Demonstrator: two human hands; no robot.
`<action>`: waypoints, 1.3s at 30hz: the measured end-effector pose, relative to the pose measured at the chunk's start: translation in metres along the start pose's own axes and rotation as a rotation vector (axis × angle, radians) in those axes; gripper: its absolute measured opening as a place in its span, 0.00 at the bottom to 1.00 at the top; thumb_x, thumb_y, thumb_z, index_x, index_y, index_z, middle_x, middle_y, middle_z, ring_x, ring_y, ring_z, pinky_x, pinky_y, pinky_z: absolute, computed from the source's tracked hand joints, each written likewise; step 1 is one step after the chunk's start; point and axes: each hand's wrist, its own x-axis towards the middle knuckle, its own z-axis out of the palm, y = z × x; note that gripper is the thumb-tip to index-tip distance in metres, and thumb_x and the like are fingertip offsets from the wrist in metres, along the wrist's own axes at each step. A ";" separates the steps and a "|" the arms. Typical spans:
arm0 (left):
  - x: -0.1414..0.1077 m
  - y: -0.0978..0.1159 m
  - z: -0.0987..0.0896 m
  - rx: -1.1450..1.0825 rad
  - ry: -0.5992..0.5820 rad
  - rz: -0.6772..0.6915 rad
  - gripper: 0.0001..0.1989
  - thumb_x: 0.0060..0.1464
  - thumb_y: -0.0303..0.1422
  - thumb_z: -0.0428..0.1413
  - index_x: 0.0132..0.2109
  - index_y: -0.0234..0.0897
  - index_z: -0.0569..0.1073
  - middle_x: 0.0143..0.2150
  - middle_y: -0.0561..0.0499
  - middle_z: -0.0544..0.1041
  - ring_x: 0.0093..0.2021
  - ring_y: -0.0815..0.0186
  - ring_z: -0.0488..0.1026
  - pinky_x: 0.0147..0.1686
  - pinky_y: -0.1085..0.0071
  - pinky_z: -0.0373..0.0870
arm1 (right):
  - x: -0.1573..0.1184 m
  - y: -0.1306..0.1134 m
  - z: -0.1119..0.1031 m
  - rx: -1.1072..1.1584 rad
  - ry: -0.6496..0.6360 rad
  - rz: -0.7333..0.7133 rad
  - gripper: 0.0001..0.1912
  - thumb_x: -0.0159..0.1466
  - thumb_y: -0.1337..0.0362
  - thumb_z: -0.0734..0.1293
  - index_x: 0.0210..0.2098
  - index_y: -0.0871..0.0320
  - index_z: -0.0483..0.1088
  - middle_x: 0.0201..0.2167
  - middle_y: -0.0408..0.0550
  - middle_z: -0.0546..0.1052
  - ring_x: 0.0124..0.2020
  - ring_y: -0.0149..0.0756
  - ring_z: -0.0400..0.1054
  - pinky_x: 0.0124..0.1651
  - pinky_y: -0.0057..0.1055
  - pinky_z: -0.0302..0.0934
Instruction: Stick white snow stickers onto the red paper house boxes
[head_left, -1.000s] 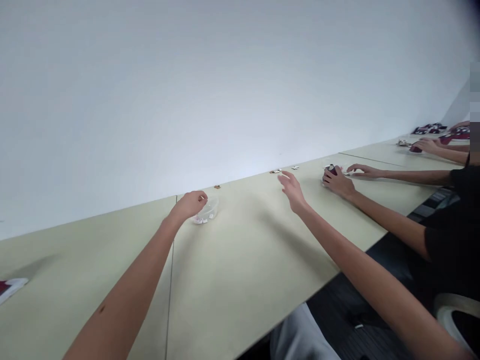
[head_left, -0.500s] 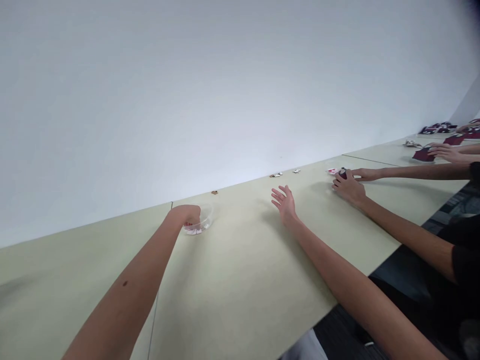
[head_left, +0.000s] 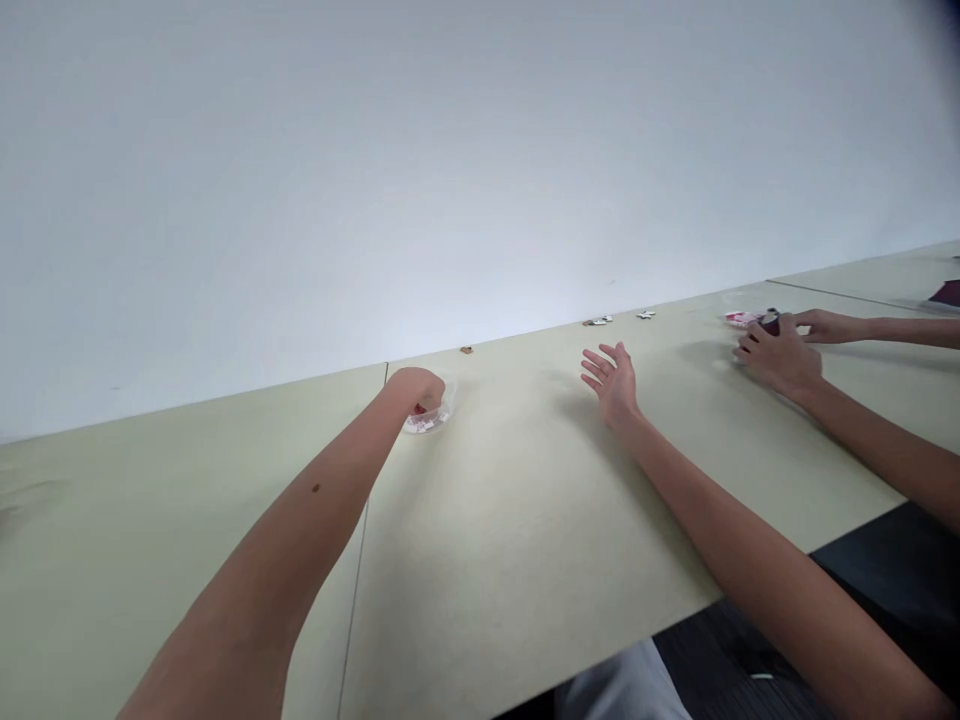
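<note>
l hand (head_left: 421, 392) curled, grip unclear, over clear bowl (head_left: 429, 424) | r hand (head_left: 613, 385) open, empty

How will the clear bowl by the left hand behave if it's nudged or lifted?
The clear bowl looks thin-walled, so it is probably light and might slide across the pale tabletop if the left hand nudges it. It appears shallow, so tipping seems unlikely, though the pink-and-white contents could shift.

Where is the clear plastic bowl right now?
In the head view, the clear plastic bowl sits left of centre on the pale green table, near the wall, under the person's left hand, with a small brown piece behind it to the right.
</note>
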 end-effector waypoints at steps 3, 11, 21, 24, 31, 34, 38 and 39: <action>-0.002 0.001 -0.002 0.054 -0.126 -0.055 0.07 0.27 0.27 0.65 0.23 0.35 0.79 0.22 0.39 0.76 0.36 0.42 0.76 0.42 0.45 0.71 | 0.001 0.001 -0.001 -0.012 0.002 -0.006 0.24 0.65 0.40 0.59 0.47 0.51 0.67 0.51 0.50 0.78 0.50 0.41 0.73 0.47 0.37 0.67; -0.010 0.003 0.000 0.103 -0.193 -0.090 0.05 0.28 0.26 0.64 0.20 0.35 0.76 0.24 0.40 0.76 0.37 0.45 0.75 0.44 0.48 0.70 | 0.000 0.001 -0.003 -0.020 0.001 -0.006 0.23 0.66 0.41 0.58 0.48 0.51 0.67 0.50 0.49 0.78 0.49 0.40 0.73 0.46 0.36 0.67; -0.025 -0.001 -0.012 0.059 -0.079 -0.033 0.09 0.33 0.30 0.61 0.28 0.36 0.80 0.37 0.41 0.80 0.37 0.51 0.74 0.41 0.57 0.71 | 0.003 0.001 -0.004 -0.044 0.015 -0.019 0.23 0.65 0.41 0.58 0.46 0.51 0.68 0.47 0.48 0.79 0.46 0.40 0.74 0.44 0.36 0.68; -0.027 -0.007 -0.012 0.039 -0.059 -0.017 0.13 0.35 0.31 0.60 0.33 0.36 0.82 0.41 0.40 0.80 0.38 0.52 0.74 0.40 0.60 0.71 | 0.004 0.003 -0.004 -0.059 0.011 -0.020 0.23 0.65 0.41 0.59 0.46 0.51 0.68 0.47 0.48 0.79 0.44 0.39 0.74 0.42 0.35 0.68; -0.022 -0.021 -0.001 -0.028 0.052 0.036 0.24 0.44 0.33 0.55 0.51 0.39 0.76 0.55 0.40 0.76 0.47 0.53 0.73 0.45 0.61 0.69 | 0.003 0.007 -0.004 -0.087 -0.014 -0.027 0.24 0.63 0.40 0.61 0.46 0.51 0.69 0.46 0.49 0.79 0.41 0.39 0.74 0.39 0.34 0.68; -0.024 -0.020 0.002 -0.055 0.037 0.061 0.19 0.47 0.38 0.54 0.45 0.37 0.77 0.48 0.40 0.79 0.44 0.53 0.74 0.44 0.61 0.69 | 0.001 0.007 -0.005 -0.095 -0.016 -0.028 0.23 0.64 0.41 0.61 0.45 0.52 0.69 0.45 0.48 0.79 0.38 0.37 0.74 0.37 0.33 0.68; -0.031 -0.011 0.007 -0.103 0.001 0.119 0.17 0.44 0.40 0.57 0.40 0.38 0.78 0.42 0.42 0.81 0.39 0.57 0.75 0.39 0.66 0.68 | 0.001 0.008 -0.006 -0.113 -0.010 -0.030 0.22 0.64 0.42 0.61 0.45 0.52 0.70 0.44 0.48 0.79 0.35 0.36 0.74 0.34 0.32 0.67; -0.032 -0.009 0.009 -0.111 0.002 0.127 0.17 0.42 0.40 0.58 0.40 0.38 0.78 0.42 0.42 0.81 0.38 0.57 0.74 0.38 0.66 0.68 | 0.000 0.009 -0.006 -0.118 -0.012 -0.033 0.22 0.64 0.42 0.61 0.44 0.52 0.70 0.43 0.48 0.79 0.35 0.35 0.74 0.34 0.31 0.67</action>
